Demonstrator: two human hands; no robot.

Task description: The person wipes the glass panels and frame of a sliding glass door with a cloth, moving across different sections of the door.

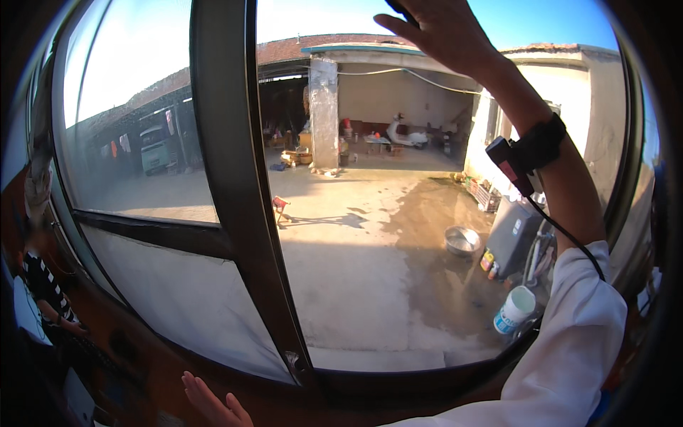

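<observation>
My right hand (440, 34) is raised at the top edge before a window with a view of a yard. Its fingertips are cut off, and a dark item (403, 12) shows beside the thumb; whether I grip it is unclear. On that wrist is a black strap (544, 140) carrying a small device (509, 163) with a cable. Low down, my left hand (216, 403) has its fingers extended and the thumb apart, holding nothing. Nearest to it is the dark window frame (277, 267), with a small latch (292, 360) near the foot of its upright.
At the far left sits or stands a person (48, 293) in a striped top. Outside, a metal basin (462, 241), a white bucket (515, 309) and a grey appliance (512, 235) stand on wet concrete. A white scooter (405, 133) is parked under the far roof.
</observation>
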